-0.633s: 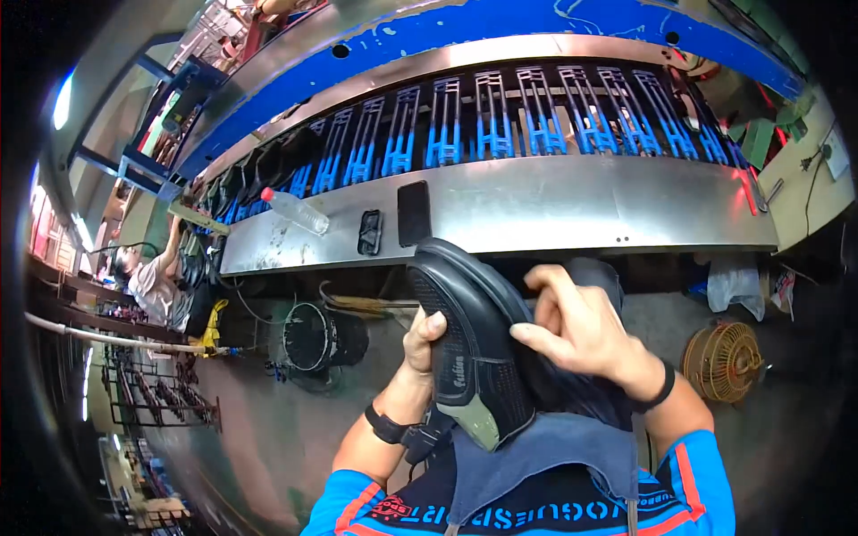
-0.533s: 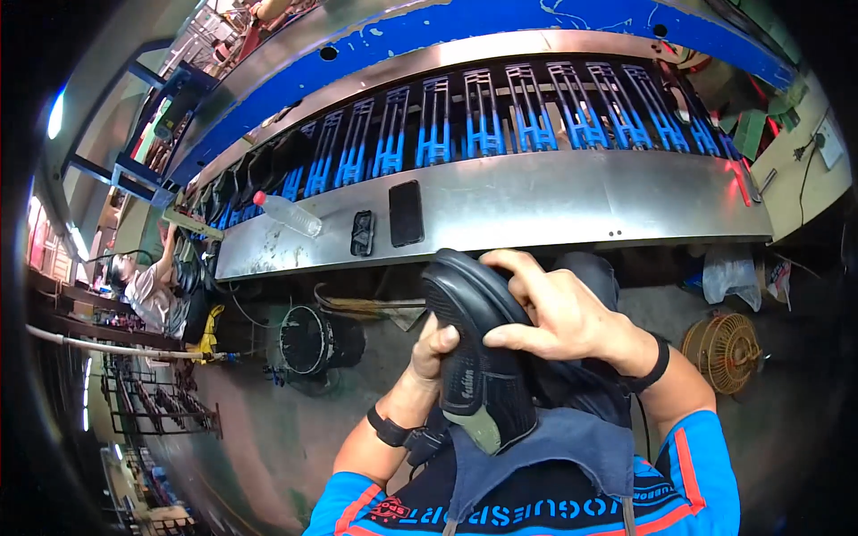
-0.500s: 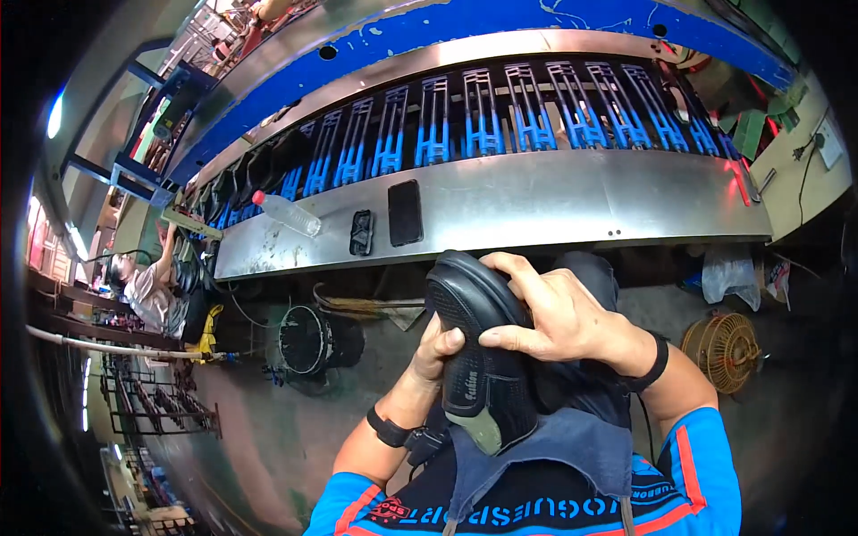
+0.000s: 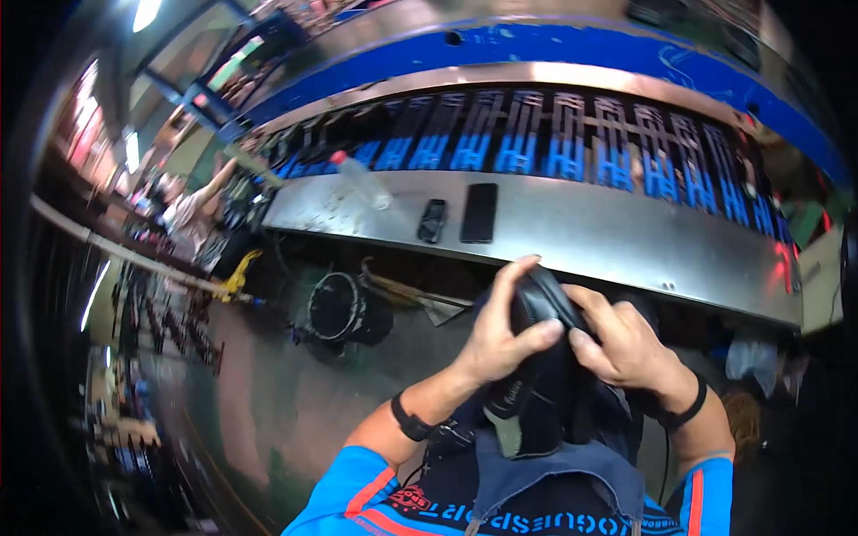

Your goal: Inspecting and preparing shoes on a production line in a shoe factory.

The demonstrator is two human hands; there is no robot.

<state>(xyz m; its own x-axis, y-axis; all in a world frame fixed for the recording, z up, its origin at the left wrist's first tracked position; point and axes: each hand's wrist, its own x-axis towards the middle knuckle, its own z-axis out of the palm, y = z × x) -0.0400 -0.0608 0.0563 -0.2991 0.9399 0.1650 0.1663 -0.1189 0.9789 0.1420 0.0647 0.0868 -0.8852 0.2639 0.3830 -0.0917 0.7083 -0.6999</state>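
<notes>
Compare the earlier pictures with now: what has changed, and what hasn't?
The left hand has moved up the black shoe, its fingers around the toe; the right hand has shifted to the toe's right side. Both hold the shoe. The view has swung, so the scene sits farther right. The clear bottle and black phone stay on the metal bench.

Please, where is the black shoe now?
In the head view, the black shoe is right of centre, held between the left hand and the right hand, near the front edge of the metal bench.

Metal ledge [image 4: 590, 228] glares; edges bent; left smeared, perhaps motion.
</notes>
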